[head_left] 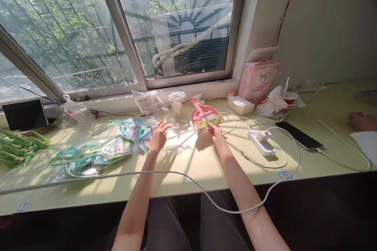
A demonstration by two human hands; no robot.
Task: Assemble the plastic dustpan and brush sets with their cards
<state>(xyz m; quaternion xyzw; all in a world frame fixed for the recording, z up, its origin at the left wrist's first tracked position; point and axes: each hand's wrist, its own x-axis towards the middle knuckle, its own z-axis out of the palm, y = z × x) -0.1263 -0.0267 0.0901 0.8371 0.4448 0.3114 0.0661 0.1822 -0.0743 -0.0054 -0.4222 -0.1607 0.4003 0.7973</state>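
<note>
Held up over the middle of the table is a pink dustpan and brush set point(202, 114) with a yellow-green label; my right hand point(216, 131) pinches its lower edge. My left hand point(159, 135) has its fingers spread beside a teal dustpan set point(143, 133), whose right edge it partly covers. Whether the fingers touch that set I cannot tell. Further left, several green and teal dustpan sets point(94, 155) lie overlapping in clear plastic wrapping.
A white power strip point(261, 143), a phone point(299, 135) and loose cables are at the right. A pink box point(257, 82) and a tissue pack point(240, 104) stand behind. A long white cable crosses the front. Green stalks point(22, 149) and a tablet point(25, 115) are left. Another person's hand shows far right.
</note>
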